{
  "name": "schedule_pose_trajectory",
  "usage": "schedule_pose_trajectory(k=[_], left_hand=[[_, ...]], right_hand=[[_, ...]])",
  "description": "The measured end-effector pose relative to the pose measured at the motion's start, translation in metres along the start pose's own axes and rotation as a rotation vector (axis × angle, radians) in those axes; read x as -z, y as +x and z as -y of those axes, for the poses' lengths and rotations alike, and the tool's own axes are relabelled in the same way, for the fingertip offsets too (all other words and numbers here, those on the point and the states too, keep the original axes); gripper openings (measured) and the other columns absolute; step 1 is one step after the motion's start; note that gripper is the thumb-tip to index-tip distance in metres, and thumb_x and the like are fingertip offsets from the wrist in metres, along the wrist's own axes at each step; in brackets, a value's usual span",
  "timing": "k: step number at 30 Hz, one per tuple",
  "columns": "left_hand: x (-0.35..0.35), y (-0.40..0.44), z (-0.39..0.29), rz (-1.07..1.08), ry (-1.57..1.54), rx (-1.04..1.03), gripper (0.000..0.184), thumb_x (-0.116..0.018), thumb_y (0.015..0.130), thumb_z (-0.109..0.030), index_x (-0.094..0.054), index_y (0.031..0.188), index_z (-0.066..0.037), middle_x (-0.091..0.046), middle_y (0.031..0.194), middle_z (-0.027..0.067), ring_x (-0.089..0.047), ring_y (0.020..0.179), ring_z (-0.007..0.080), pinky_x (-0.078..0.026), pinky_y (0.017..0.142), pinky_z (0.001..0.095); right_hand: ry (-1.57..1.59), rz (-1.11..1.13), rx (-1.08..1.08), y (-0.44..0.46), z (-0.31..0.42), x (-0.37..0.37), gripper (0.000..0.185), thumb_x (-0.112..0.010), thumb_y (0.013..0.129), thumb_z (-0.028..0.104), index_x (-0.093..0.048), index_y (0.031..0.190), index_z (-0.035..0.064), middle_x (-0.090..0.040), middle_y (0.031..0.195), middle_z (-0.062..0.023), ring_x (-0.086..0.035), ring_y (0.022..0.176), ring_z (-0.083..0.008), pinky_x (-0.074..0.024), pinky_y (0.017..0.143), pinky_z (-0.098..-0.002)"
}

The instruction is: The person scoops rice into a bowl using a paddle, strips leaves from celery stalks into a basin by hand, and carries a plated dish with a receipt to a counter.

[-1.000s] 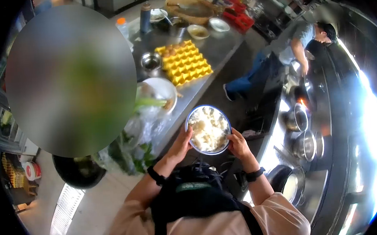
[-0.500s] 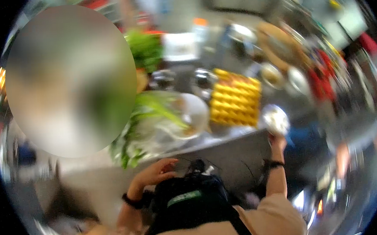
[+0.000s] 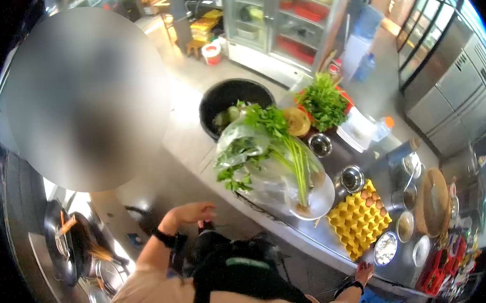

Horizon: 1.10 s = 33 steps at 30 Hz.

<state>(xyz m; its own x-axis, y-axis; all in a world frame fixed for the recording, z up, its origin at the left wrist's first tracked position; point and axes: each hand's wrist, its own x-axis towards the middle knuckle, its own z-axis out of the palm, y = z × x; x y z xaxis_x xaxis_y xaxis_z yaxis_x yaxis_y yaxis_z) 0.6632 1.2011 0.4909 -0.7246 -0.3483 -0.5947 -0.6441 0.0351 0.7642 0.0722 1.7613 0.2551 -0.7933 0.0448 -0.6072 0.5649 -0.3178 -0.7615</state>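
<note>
My left hand (image 3: 195, 212) hangs in the air in front of my body, fingers loosely stretched with nothing in them. Down at the counter's front edge, my right hand (image 3: 365, 272) is beside a bowl with white pieces in it (image 3: 386, 248); its fingers look apart, and a small gap seems to separate them from the rim. Next to that bowl lies a yellow egg tray (image 3: 352, 222) with several brown eggs (image 3: 372, 200) at one end. Left of the tray, celery stalks (image 3: 299, 167) lie across a white plate (image 3: 326, 196) and a clear plastic bag (image 3: 267, 178).
Metal bowls (image 3: 352, 179), a round wooden board (image 3: 432, 203) and red baskets (image 3: 442, 270) share the steel counter. Behind it stand a black bin (image 3: 211, 106) and a glass-door fridge (image 3: 270, 20). On the left, woks (image 3: 64, 248) sit on a stove. A grey blur hides the upper left.
My view has turned to the left and sharpened, bringing the stove, bin and fridge in. My right hand has gone from touching the white-filled bowl to just beside it. The left stays free.
</note>
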Motion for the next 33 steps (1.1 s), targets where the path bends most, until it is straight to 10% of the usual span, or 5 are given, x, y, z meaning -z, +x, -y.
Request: schedule_pose_trajectory(k=[5, 11, 14, 24, 33], left_hand=[[0.041, -0.029, 0.061, 0.041, -0.265, 0.229, 0.048, -0.052, 0.094, -0.031, -0.041, 0.131, -0.002, -0.065, 0.086, 0.0151, -0.061, 0.060, 0.0183, -0.052, 0.054, 0.0308], [0.116, -0.078, 0.145, -0.056, -0.475, 0.220, 0.054, -0.050, 0.095, -0.033, -0.037, 0.134, 0.002, -0.064, 0.088, 0.0169, -0.062, 0.059, 0.0175, -0.054, 0.055, 0.0287], [0.174, -0.103, 0.203, -0.123, -0.294, 0.105, 0.059, -0.055, 0.092, -0.033, -0.034, 0.136, -0.001, -0.064, 0.086, 0.0168, -0.064, 0.064, 0.0209, -0.057, 0.056, 0.0320], [0.365, -0.119, 0.273, -0.311, -0.145, 0.109, 0.066, -0.058, 0.088, -0.044, -0.038, 0.136, -0.003, -0.064, 0.097, 0.0158, -0.061, 0.065, 0.0192, -0.051, 0.063, 0.0315], [0.548, -0.105, 0.385, -0.452, -0.286, 0.156, 0.055, -0.057, 0.091, -0.036, -0.042, 0.132, -0.003, -0.065, 0.084, 0.0109, -0.059, 0.065, 0.0178, -0.048, 0.062, 0.0321]], right_hand=[[-0.408, 0.246, -0.400, -0.096, -0.034, -0.022, 0.026, -0.048, 0.089, 0.026, -0.042, 0.065, 0.0164, -0.035, 0.049, 0.0004, -0.035, 0.040, -0.0150, -0.0292, 0.037, -0.0259], [-0.013, 1.049, -1.036, -0.159, -0.212, -0.063, 0.031, -0.051, 0.090, 0.037, -0.057, 0.076, 0.0096, -0.056, 0.087, -0.0092, -0.057, 0.083, -0.0242, -0.0519, 0.066, -0.0359], [-0.976, 0.738, -0.387, -0.309, -0.260, -0.172, 0.021, -0.060, 0.086, 0.029, -0.064, 0.086, 0.0087, -0.061, 0.094, -0.0093, -0.059, 0.092, -0.0241, -0.0521, 0.068, -0.0361], [-0.795, 0.904, -1.316, -0.389, -0.479, -0.433, 0.023, -0.047, 0.085, 0.034, -0.053, 0.078, 0.0126, -0.045, 0.066, -0.0023, -0.044, 0.061, -0.0142, -0.0356, 0.054, -0.0247], [-1.111, 1.221, -0.793, -0.439, -0.612, -0.616, 0.011, -0.058, 0.082, 0.010, -0.061, 0.087, 0.0011, -0.057, 0.072, -0.0089, -0.054, 0.059, -0.0194, -0.0427, 0.048, -0.0317]])
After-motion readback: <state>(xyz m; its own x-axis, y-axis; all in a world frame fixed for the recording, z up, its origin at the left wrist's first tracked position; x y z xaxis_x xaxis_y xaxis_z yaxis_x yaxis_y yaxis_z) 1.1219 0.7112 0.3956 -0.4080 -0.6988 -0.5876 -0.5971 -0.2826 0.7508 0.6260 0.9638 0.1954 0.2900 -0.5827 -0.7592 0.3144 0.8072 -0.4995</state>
